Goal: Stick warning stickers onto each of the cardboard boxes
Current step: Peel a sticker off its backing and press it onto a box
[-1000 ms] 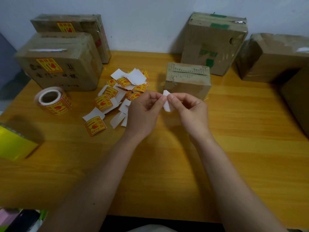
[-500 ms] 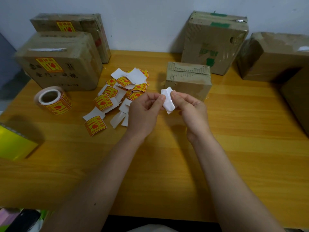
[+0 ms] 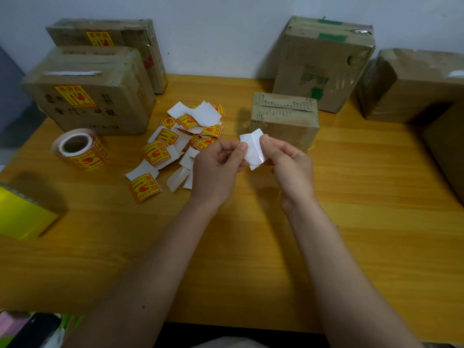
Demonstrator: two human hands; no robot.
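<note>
Both grips pinching sticker (image 3: 252, 150), small box (image 3: 285, 121) behind

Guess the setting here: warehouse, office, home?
Likely an improvised parcel-labelling desk in a home or small office: taped cardboard boxes against a plain wall, a roll of warning stickers, and loose stickers on a wooden table.

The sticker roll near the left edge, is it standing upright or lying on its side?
On its side: the sticker roll rests on its curved face, hollow core facing the camera.
</note>
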